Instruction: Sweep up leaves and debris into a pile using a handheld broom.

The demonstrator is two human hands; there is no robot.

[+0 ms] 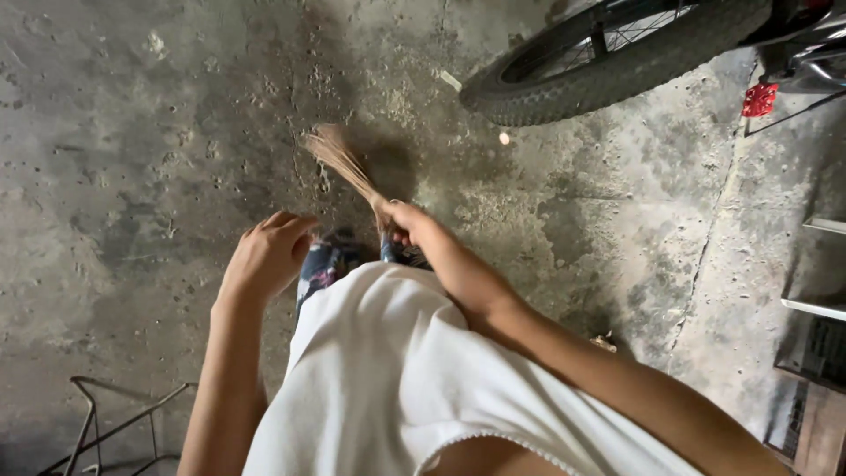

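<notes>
Broom bristles (339, 159), straw-coloured and blurred, fan out over the concrete floor (132, 132) just ahead of our feet; whether their tips touch the floor we cannot tell. We grip the bundle where it narrows with our right hand (407, 225), whose fingers (398, 236) are clenched around the thin stalks, so that the broom slants up and to the left from the fist. Our right forearm runs back across the white garment (397, 370) that covers our front.

Our left hand (264, 256) hangs beside the broom hand, a little to its left and apart from it. Its fingers (291, 222) are loosely curled and released, grasping nothing, with the tips pointing towards the broom without touching it. Below the two hands, patterned blue footwear (324, 264) peeks out past the edge of the white garment.

We see the floor grey, stained and pitted, with a crack running down its right part. A small pale speck (504, 138) lies on it near a black bicycle tyre (608, 75), which crosses the upper right corner, well apart from the broom. A red part (760, 99) sits just right of the tyre. A bent metal frame (115, 419) rests at the lower left, and pale shelf edges (815, 304) show at the far right.
</notes>
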